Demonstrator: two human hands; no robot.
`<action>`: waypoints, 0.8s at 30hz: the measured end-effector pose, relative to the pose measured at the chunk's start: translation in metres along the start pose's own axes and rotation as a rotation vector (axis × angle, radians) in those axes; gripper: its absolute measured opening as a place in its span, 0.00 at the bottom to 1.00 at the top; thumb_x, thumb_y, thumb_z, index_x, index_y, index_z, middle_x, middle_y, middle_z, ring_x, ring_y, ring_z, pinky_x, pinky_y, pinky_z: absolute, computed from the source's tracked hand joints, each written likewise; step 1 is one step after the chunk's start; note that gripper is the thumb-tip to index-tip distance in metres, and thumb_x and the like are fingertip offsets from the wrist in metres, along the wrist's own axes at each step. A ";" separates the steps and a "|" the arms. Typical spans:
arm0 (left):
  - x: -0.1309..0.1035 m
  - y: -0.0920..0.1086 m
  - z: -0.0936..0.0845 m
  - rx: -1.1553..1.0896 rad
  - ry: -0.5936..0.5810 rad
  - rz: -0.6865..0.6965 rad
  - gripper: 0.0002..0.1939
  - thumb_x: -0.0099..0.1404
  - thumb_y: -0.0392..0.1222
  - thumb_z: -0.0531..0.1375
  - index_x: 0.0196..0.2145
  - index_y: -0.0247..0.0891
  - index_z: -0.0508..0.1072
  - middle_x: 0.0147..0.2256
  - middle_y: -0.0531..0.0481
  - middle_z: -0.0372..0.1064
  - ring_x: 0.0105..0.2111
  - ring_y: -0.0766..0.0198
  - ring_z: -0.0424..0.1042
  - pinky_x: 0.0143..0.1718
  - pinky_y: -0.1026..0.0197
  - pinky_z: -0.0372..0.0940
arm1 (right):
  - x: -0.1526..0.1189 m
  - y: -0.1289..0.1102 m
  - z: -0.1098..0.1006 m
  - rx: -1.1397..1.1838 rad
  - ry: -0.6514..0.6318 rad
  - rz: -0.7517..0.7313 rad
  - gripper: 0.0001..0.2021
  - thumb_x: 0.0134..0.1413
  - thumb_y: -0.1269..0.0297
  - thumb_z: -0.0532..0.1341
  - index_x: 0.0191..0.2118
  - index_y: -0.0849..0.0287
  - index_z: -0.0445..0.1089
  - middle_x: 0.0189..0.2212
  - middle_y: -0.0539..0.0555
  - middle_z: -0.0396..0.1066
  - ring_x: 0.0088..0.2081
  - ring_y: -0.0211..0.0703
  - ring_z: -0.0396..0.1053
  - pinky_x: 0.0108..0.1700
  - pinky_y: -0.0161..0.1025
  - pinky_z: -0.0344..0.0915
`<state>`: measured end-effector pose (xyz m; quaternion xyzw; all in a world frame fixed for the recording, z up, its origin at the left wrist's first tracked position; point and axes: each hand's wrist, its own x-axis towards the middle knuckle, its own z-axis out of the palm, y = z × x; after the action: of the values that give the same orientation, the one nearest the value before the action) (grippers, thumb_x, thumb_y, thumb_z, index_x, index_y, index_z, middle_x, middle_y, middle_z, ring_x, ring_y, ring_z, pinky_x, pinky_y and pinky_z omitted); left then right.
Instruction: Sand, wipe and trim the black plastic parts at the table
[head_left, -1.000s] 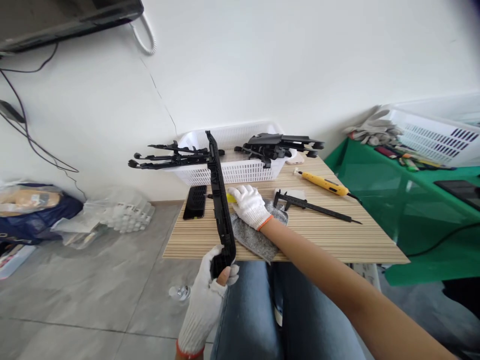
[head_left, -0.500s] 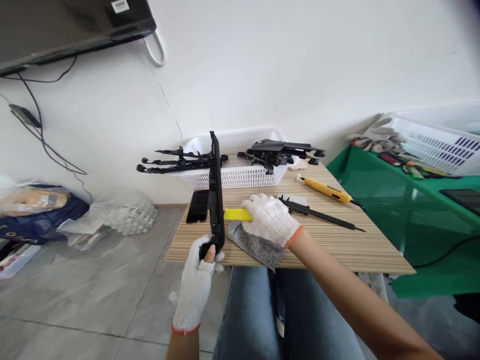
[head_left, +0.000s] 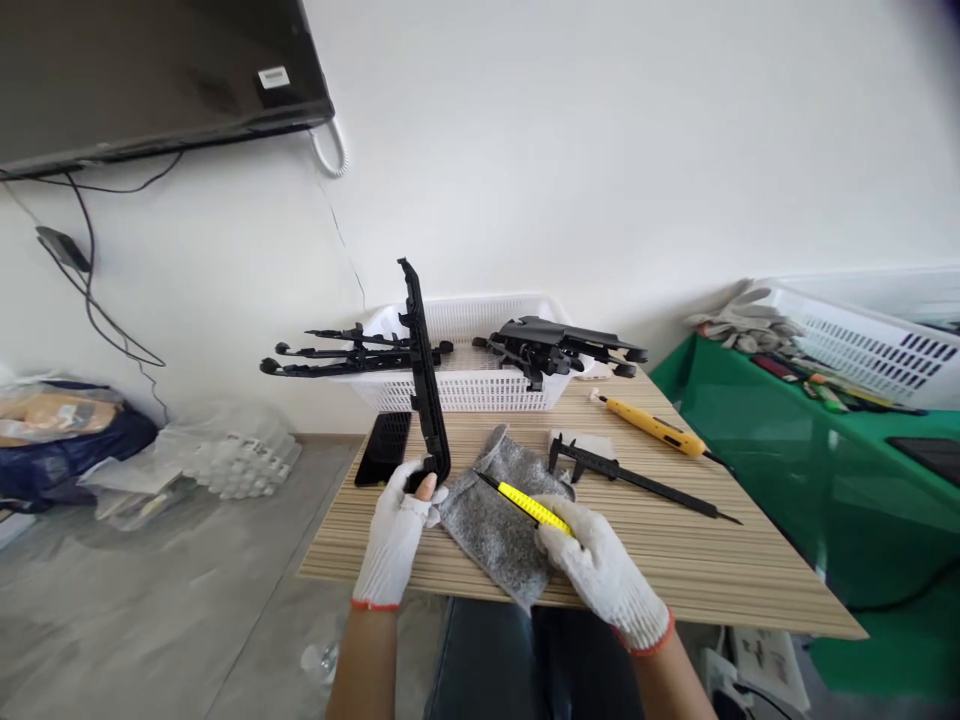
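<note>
In my gloved left hand (head_left: pixel 396 535) is the lower end of a long black plastic trim part (head_left: pixel 426 375). The part stands nearly upright, leaning slightly left, in front of the white basket. My gloved right hand (head_left: pixel 600 560) is closed around a yellow utility knife (head_left: pixel 534 507), its dark tip pointing up and left toward the part but apart from it. Beneath the knife a grey cloth (head_left: pixel 499 545) lies crumpled on the striped wooden table (head_left: pixel 675 570). Part of the knife's handle is hidden in my right palm.
A white basket (head_left: pixel 487 392) holds black plastic parts (head_left: pixel 551 345) that stick out on both sides. A black phone (head_left: pixel 384 447), a caliper (head_left: pixel 637 478) and a yellow corded tool (head_left: pixel 652 425) lie on the table. To the right stands a green-covered table (head_left: pixel 750 450).
My right hand has drawn back from the black part toward me and to the right, with the knife now angled. More of the grey cloth shows. The part's top has tipped left.
</note>
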<state>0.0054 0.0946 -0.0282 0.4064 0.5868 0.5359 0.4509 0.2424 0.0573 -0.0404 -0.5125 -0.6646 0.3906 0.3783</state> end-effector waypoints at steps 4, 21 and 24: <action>-0.008 0.003 -0.002 0.173 -0.104 0.040 0.26 0.53 0.54 0.69 0.46 0.38 0.74 0.34 0.49 0.74 0.29 0.63 0.74 0.27 0.65 0.67 | -0.001 -0.004 -0.002 0.017 -0.006 0.058 0.24 0.57 0.48 0.56 0.45 0.61 0.79 0.35 0.57 0.78 0.36 0.48 0.73 0.38 0.39 0.67; -0.010 -0.001 -0.004 0.363 -0.410 0.234 0.25 0.56 0.41 0.65 0.52 0.36 0.73 0.50 0.42 0.77 0.50 0.53 0.76 0.58 0.50 0.68 | 0.002 -0.010 -0.004 0.131 -0.031 0.238 0.23 0.49 0.45 0.65 0.40 0.60 0.82 0.28 0.54 0.77 0.29 0.43 0.71 0.30 0.35 0.67; -0.011 0.000 -0.004 0.373 -0.420 0.244 0.25 0.56 0.41 0.65 0.52 0.36 0.73 0.50 0.42 0.77 0.50 0.53 0.76 0.57 0.50 0.68 | 0.003 -0.009 -0.004 0.132 -0.068 0.243 0.22 0.48 0.45 0.66 0.39 0.60 0.82 0.28 0.54 0.77 0.30 0.43 0.72 0.30 0.35 0.66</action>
<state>0.0044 0.0829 -0.0275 0.6515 0.5159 0.3736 0.4121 0.2422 0.0591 -0.0304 -0.5496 -0.5829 0.4937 0.3383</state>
